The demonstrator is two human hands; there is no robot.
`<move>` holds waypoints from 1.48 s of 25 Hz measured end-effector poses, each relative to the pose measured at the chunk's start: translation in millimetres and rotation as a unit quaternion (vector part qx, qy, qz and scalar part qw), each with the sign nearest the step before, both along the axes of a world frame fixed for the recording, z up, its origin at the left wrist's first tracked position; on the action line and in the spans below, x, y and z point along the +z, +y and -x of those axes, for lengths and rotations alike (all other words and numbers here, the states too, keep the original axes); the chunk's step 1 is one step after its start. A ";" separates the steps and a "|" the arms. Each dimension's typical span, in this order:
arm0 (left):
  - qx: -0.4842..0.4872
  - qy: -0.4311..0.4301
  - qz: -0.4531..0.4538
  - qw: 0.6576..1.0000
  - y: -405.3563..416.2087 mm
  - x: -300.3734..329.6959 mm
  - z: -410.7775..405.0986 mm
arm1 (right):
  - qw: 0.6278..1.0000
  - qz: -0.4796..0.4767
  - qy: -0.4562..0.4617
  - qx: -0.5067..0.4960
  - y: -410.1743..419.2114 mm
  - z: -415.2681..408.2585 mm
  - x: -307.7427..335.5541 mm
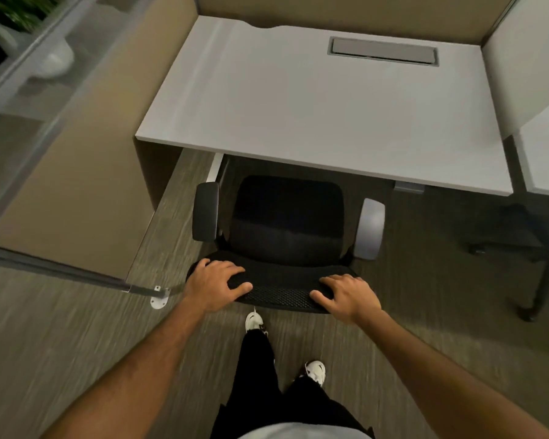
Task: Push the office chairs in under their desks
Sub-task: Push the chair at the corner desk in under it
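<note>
A black office chair [287, 223] with a mesh back and two armrests faces a white desk [314, 99]. The front edge of its seat lies just under the desk's near edge. My left hand [216, 285] grips the left end of the chair's backrest top. Over the right end of the same backrest top curls my right hand [349, 296]. Both arms are stretched forward. The chair's base and wheels are hidden beneath the seat.
A beige partition [76, 191] runs along the left of the desk, with a metal floor bracket [159, 297] at its end. Another chair's legs and castors [526, 312] stand to the right under a neighbouring desk [545, 160]. My feet are on the carpet behind the chair.
</note>
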State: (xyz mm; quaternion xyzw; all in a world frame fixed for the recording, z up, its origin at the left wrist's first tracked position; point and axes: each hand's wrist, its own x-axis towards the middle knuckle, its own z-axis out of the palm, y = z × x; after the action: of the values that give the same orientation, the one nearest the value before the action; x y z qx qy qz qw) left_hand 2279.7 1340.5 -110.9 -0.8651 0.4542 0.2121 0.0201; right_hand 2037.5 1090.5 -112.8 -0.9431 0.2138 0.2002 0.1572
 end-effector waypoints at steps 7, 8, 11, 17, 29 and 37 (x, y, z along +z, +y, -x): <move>-0.038 0.010 -0.002 0.999 -45.9 2.8 -85.0 | 0.998 -0.026 0.033 -0.045 -27.8 -67.9 7.4; -0.045 0.013 -0.005 0.999 -54.0 3.2 -100.2 | 0.997 -0.035 0.042 -0.047 -32.3 -81.8 9.9; -0.058 0.015 -0.002 0.998 -70.5 3.7 -127.2 | 0.997 -0.032 0.033 -0.063 -41.6 -102.1 13.3; -0.080 -0.003 0.001 0.997 -99.8 -0.8 -168.4 | 0.995 -0.027 0.017 -0.092 -62.9 -134.8 9.7; -0.078 0.026 0.018 0.996 -133.3 2.3 -174.6 | 0.993 0.012 0.011 -0.120 -96.5 -141.0 8.0; -0.119 0.044 0.087 0.988 -184.0 63.6 -144.5 | 0.975 -0.004 -0.100 -0.197 -98.3 -100.9 61.8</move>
State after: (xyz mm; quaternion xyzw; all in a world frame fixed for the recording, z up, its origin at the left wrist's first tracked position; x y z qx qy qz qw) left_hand 2424.2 1156.5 -47.3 -0.7931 0.5712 0.2054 -0.0498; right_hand 2138.4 992.2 -51.0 -0.8969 0.3779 0.0713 0.2183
